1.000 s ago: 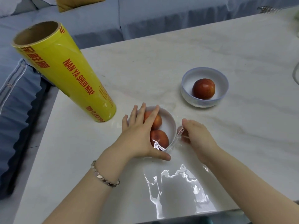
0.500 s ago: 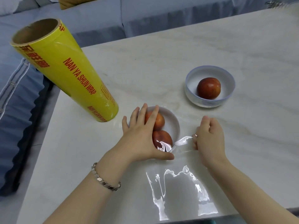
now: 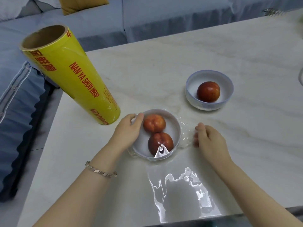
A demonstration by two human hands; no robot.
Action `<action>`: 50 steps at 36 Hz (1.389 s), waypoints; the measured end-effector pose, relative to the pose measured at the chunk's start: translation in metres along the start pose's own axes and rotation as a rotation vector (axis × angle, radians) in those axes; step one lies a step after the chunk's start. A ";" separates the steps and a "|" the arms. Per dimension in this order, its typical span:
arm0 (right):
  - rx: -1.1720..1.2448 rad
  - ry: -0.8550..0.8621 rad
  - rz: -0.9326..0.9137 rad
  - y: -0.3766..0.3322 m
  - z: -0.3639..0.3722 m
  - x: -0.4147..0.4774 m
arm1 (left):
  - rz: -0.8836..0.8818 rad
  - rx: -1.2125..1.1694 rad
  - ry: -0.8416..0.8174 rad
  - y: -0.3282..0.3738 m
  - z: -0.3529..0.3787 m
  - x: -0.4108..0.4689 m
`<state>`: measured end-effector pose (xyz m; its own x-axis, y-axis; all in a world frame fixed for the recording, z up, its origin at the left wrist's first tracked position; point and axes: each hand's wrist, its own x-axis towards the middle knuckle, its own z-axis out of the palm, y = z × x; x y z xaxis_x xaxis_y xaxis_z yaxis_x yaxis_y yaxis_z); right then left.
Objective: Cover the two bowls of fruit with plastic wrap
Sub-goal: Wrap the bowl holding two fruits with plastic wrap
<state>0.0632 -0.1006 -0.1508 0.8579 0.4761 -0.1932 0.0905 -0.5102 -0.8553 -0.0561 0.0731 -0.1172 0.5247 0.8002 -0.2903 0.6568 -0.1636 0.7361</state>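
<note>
Near bowl: I log it on the near half of the table, holding two red fruits. Plastic wrap lies over its mouth, showing as glare above the nearer fruit and a crumpled skirt on the bowl's right. Left hand: curled round the bowl's left rim with the thumb on top, which I judge steadies the bowl and presses film to the wall. Right hand: fingers loosely curled just beside the crumpled skirt; I cannot tell whether it pinches film or only touches it. Far bowl: well apart to the right and behind, one fruit inside, no film on it that I can see. Roll: upright at the table's left corner, near the left hand and clear of both bowls. Also noted: a bracelet on the left wrist and a sofa behind. Nothing blocks the far bowl.
</note>
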 end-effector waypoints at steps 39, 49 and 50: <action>0.205 -0.718 -0.031 -0.060 -0.034 -0.014 | 0.202 -0.297 -0.023 -0.006 0.013 -0.073; 0.518 -0.386 -0.026 -0.075 -0.025 -0.012 | 0.223 -0.348 -0.041 -0.002 0.012 -0.073; 0.509 -0.322 -0.073 -0.075 -0.022 -0.014 | 0.225 -0.353 -0.038 -0.001 0.013 -0.073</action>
<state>0.0558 -0.0844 -0.0732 0.6550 0.7307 -0.1928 -0.1778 -0.0989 -0.9791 -0.0884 0.0077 -0.1047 0.6583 0.7438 -0.1156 0.3011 -0.1194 0.9461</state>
